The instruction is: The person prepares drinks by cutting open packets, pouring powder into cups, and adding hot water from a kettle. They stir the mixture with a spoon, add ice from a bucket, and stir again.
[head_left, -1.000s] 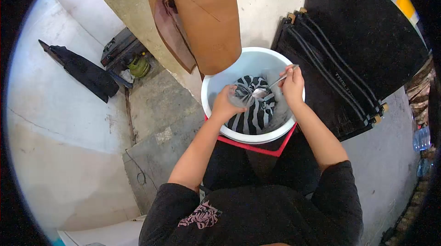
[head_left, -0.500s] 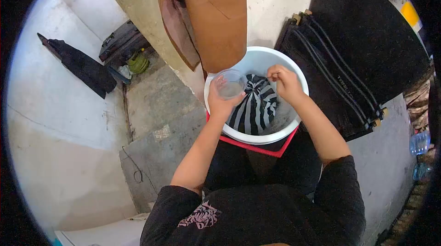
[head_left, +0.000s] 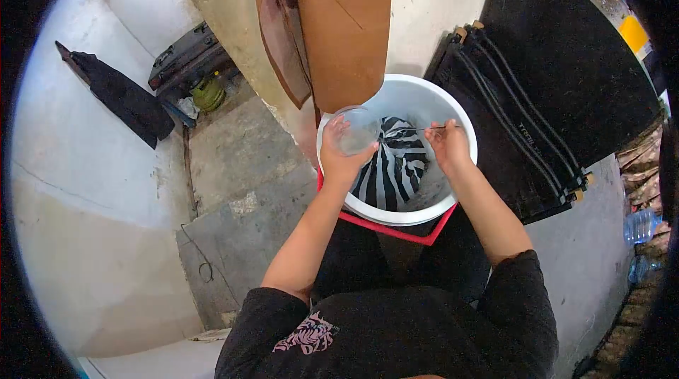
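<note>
My left hand (head_left: 344, 161) is closed around a clear, round plastic tub (head_left: 356, 131), held over the left side of a white basin (head_left: 396, 217). In the fingers of my right hand (head_left: 447, 144) is a thin metal utensil (head_left: 426, 128), lying nearly level and pointing left toward the tub. Its far end overlaps the bag below in this view. A black-and-white striped plastic bag (head_left: 393, 170), gathered to a knot at its top, rests inside the basin between my hands.
Under the basin shows a red edge (head_left: 396, 232). Brown board (head_left: 346, 32) stands right behind the basin. To the right are folded black frames with fabric (head_left: 506, 110). A green gas cylinder (head_left: 208, 94) and dark cases (head_left: 187, 57) are at the back left. Clear bottles (head_left: 640, 227) lie far right.
My right hand has moved slightly down and right and turned, so the thin utensil now shows stretched leftward. The tub stays in my left hand. The view has shifted a little.
</note>
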Demonstrator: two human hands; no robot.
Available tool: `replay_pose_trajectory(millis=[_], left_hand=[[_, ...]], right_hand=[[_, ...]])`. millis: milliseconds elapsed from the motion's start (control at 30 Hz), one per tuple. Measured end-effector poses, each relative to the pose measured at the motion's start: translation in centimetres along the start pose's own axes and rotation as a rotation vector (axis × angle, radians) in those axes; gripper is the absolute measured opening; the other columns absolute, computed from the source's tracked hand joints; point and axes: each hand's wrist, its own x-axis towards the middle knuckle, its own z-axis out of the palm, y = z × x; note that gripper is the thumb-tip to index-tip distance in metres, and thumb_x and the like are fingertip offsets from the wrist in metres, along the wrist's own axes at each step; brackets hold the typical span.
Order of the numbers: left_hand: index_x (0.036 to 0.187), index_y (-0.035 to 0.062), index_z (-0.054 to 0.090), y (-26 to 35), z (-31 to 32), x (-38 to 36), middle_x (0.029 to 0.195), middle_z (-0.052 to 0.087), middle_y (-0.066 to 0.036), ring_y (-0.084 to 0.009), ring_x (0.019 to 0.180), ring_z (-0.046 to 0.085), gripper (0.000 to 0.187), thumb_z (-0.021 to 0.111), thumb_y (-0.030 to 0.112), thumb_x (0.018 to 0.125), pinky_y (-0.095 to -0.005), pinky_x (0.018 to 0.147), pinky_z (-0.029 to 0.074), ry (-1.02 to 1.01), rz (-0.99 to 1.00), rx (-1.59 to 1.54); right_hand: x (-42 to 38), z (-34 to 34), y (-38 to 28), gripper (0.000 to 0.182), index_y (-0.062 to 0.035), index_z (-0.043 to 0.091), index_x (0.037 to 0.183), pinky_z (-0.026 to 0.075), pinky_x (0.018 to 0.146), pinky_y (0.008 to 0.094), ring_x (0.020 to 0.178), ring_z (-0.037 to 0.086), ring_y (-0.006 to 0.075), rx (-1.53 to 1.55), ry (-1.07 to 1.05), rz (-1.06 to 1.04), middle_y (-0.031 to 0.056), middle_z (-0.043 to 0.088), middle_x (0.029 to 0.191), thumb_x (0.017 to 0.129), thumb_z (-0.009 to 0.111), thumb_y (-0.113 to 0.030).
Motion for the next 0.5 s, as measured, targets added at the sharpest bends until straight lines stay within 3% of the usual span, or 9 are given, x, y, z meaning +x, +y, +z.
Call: replay_pose_trajectory(millis=[67,167,267,300,433,500], left_hand=[[0.120,0.0012,0.041,0.3,0.0,0.0,0.113,0.050,-0.012,-0.0230,0.108,0.049,0.080,0.084,0.011,0.054,-0.0348,0.094,0.039,-0.006,-0.015,-0.006],[0.120,0.0012,0.041,0.4,-0.2,0.0,0.113,0.050,-0.013,-0.0234,0.109,0.049,0.081,0.085,0.013,0.053,-0.0349,0.094,0.039,-0.022,-0.045,0.014],[0.120,0.0007,0.041,0.5,-0.3,0.1,0.114,0.050,-0.014,-0.0238,0.110,0.049,0.081,0.085,0.013,0.053,-0.0350,0.095,0.038,-0.039,-0.062,0.039],[0.120,0.0005,0.041,0.6,-0.4,0.1,0.114,0.050,-0.014,-0.0239,0.110,0.049,0.081,0.085,0.014,0.053,-0.0350,0.095,0.038,-0.044,-0.065,0.046],[0.121,-0.0006,0.040,0.9,-0.1,0.0,0.115,0.050,-0.015,-0.0243,0.110,0.048,0.081,0.084,0.012,0.054,-0.0357,0.097,0.037,-0.010,-0.070,-0.004],[0.121,-0.0011,0.039,1.1,0.0,-0.1,0.115,0.050,-0.014,-0.0243,0.111,0.048,0.081,0.084,0.011,0.055,-0.0359,0.097,0.037,0.013,-0.079,-0.035]], right_hand=[[-0.4,0.1,0.4,0.021,-0.0032,0.041,0.103,0.050,0.069,0.0342,0.071,0.055,0.0220,0.002,0.010,-0.101,0.0142,0.054,0.091,0.097,0.033,-0.022],[-0.6,0.5,0.8,0.020,-0.0033,0.041,0.103,0.049,0.065,0.0308,0.066,0.054,0.0189,-0.107,-0.248,-0.524,0.0123,0.055,0.086,0.097,0.033,-0.020],[-2.9,2.2,-1.3,0.014,-0.0051,0.041,0.102,0.047,0.061,0.0277,0.064,0.055,0.0167,-0.779,-0.547,-0.946,0.0100,0.056,0.083,0.097,0.034,-0.017],[-3.4,2.8,-1.6,0.010,-0.0058,0.040,0.100,0.047,0.059,0.0272,0.065,0.056,0.0167,-0.836,-0.526,-0.944,0.0096,0.055,0.082,0.096,0.036,-0.015],[-2.2,5.1,-2.3,0.016,-0.0047,0.038,0.100,0.049,0.057,0.0290,0.063,0.058,0.0185,0.011,-0.308,-0.655,0.0116,0.055,0.082,0.096,0.039,-0.021],[-1.4,5.3,-3.6,0.019,-0.0046,0.038,0.101,0.049,0.056,0.0294,0.062,0.058,0.0188,0.074,-0.144,-0.495,0.0119,0.056,0.083,0.096,0.041,-0.022]])
